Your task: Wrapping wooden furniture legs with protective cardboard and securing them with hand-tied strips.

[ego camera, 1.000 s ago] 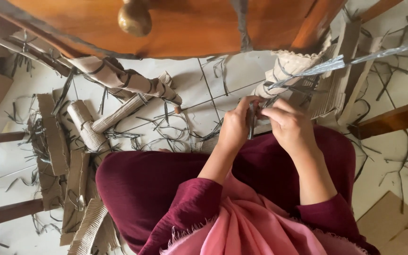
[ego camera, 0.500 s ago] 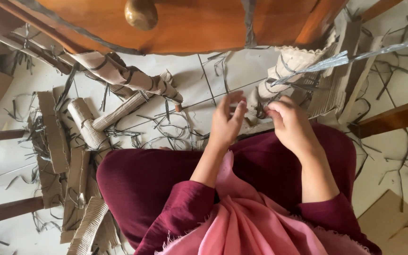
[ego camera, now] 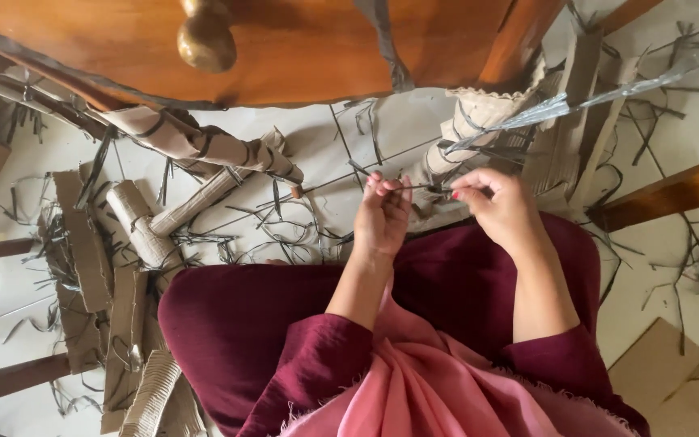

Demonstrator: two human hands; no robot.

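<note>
Both hands, the left hand (ego camera: 382, 217) and right hand (ego camera: 499, 209), pinch a thin dark strip (ego camera: 418, 188) stretched between their closed fingertips. Just beyond the right hand stands a wrapped cardboard roll (ego camera: 479, 121); more cardboard rolls (ego camera: 204, 146) lie well left of the left hand.

A thin dark strip (ego camera: 422, 188) stretches nearly level between the left hand (ego camera: 382, 218) and the right hand (ego camera: 499, 206), pinched at each end by fingertips above the maroon lap. It is narrow and flat, probably a sliver of tape or cut card, though it is too slim to tell. Its right end meets a rolled cardboard piece (ego camera: 479, 121) bound with similar dark strips.
</note>
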